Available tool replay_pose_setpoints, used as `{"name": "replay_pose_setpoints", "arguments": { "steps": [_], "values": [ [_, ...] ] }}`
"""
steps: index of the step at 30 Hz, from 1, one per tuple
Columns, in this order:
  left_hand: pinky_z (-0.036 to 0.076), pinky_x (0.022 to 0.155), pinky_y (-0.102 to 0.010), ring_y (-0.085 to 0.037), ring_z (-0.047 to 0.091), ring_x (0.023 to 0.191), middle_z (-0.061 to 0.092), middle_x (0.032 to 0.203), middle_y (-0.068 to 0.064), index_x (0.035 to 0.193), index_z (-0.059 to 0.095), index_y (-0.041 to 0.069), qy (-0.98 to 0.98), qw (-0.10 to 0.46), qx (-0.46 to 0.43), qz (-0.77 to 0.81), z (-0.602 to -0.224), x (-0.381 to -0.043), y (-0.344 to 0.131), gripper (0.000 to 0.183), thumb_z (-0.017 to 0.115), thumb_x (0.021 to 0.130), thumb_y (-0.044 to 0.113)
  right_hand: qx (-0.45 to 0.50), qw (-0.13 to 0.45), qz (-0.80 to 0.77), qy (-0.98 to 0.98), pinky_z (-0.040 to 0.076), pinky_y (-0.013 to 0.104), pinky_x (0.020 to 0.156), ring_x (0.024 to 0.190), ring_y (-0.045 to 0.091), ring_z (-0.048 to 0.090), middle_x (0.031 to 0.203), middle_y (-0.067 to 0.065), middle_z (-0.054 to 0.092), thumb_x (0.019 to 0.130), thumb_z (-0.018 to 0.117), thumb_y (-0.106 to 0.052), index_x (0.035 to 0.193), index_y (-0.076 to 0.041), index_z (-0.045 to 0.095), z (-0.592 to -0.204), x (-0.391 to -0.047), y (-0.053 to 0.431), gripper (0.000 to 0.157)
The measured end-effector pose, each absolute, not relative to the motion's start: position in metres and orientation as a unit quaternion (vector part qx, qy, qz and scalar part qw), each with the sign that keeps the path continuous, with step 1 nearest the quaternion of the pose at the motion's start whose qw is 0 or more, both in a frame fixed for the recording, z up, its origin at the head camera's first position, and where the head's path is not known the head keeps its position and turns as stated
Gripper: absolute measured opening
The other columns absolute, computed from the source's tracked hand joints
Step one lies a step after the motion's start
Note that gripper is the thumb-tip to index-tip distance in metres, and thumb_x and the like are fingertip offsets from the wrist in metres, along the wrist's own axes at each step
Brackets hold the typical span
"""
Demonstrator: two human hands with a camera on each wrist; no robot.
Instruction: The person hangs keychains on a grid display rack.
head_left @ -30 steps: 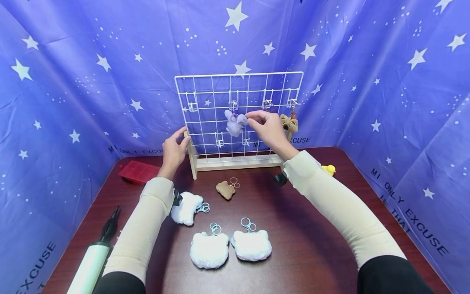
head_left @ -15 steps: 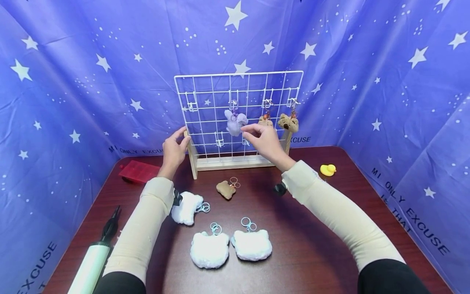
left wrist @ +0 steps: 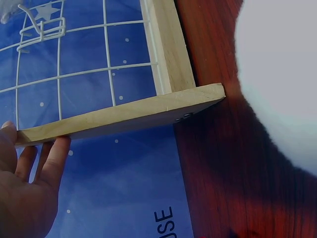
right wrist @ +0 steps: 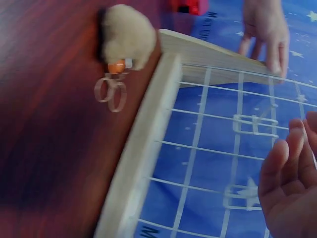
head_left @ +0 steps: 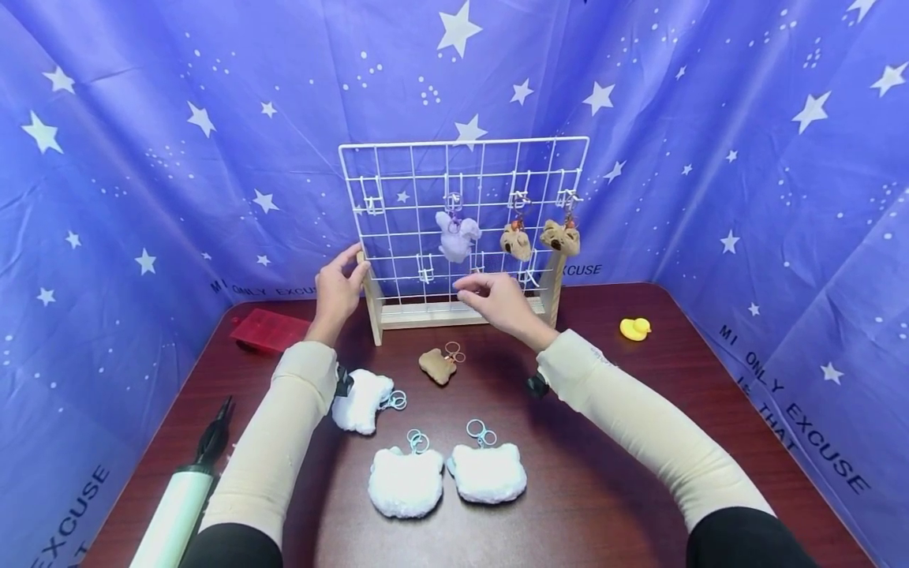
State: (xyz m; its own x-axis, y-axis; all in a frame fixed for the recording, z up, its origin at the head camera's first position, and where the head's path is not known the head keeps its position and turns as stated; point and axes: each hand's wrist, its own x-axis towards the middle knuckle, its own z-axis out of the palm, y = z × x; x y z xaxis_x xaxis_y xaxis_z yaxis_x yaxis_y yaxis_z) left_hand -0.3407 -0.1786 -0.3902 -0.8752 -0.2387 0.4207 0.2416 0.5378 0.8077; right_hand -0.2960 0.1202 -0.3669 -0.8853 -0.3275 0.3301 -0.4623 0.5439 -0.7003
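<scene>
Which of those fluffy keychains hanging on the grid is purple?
The leftmost hanging keychain in the head view, pale purple; the two brown keychains hang to its right.

The right hand [right wrist: 292, 191] is cut off in the right wrist view, where the brown plush [right wrist: 128, 37] is blurred.

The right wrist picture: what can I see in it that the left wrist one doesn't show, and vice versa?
Only the right wrist picture shows the right hand and a brown plush keychain. Only the left wrist picture shows a large white fuzzy shape and small dark spots on the wooden side piece. Both show the left hand gripping that side piece, the white wire grid, the reddish-brown table and the blue curtain.
</scene>
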Motion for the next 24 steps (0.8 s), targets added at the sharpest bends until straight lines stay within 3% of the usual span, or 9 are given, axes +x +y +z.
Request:
{"name": "replay_pose_setpoints", "arguments": {
  "steps": [4,9,14,16,24],
  "values": [
    [0.058,0.057,-0.013,-0.019,0.071,0.074,0.074,0.122,-0.011,0.136,0.067,0.025,-0.843,0.251,0.001,-0.475,-0.39,-0.341,-0.179,0.04,0.072,0.096,0.022,0.248,0.049,0.386,-0.887,0.052,0.022,0.069,0.08,0.014,0.066,0.105,0.006,0.079,0.095,0.071,-0.018,0.115,-0.012,0.078,-0.384,-0.297,0.118,0.022],
    [0.062,0.061,-0.02,-0.028,0.075,0.083,0.073,0.124,-0.012,0.136,0.067,0.024,-0.845,0.251,0.0,-0.473,-0.389,-0.341,-0.179,0.04,0.072,0.096,0.022,0.269,0.013,0.367,-0.89,0.053,0.025,0.071,0.084,0.022,0.069,0.101,0.007,0.079,0.095,0.069,-0.017,0.119,-0.01,0.076,-0.399,-0.3,0.115,0.026],
    [0.061,0.061,-0.019,-0.029,0.074,0.084,0.073,0.123,-0.013,0.136,0.067,0.024,-0.846,0.251,-0.002,-0.47,-0.389,-0.34,-0.179,0.04,0.072,0.096,0.021,0.274,-0.004,0.36,-0.892,0.052,0.025,0.073,0.083,0.016,0.067,0.103,0.007,0.079,0.095,0.07,-0.017,0.12,-0.008,0.075,-0.412,-0.305,0.112,0.027],
    [0.061,0.06,-0.018,-0.029,0.074,0.084,0.073,0.123,-0.013,0.136,0.067,0.024,-0.846,0.252,-0.003,-0.469,-0.388,-0.34,-0.179,0.04,0.072,0.096,0.022,0.271,-0.01,0.357,-0.894,0.053,0.023,0.071,0.08,0.015,0.067,0.105,0.008,0.079,0.095,0.07,-0.016,0.12,-0.008,0.075,-0.419,-0.308,0.111,0.027],
    [0.063,0.062,-0.022,-0.031,0.075,0.089,0.073,0.125,-0.014,0.135,0.068,0.02,-0.842,0.255,-0.011,-0.475,-0.387,-0.34,-0.179,0.04,0.073,0.095,0.018,0.255,-0.072,0.362,-0.894,0.054,0.02,0.059,0.072,0.03,0.07,0.101,0.011,0.077,0.097,0.066,-0.012,0.124,-0.004,0.072,-0.442,-0.32,0.116,0.029]
  ]
}}
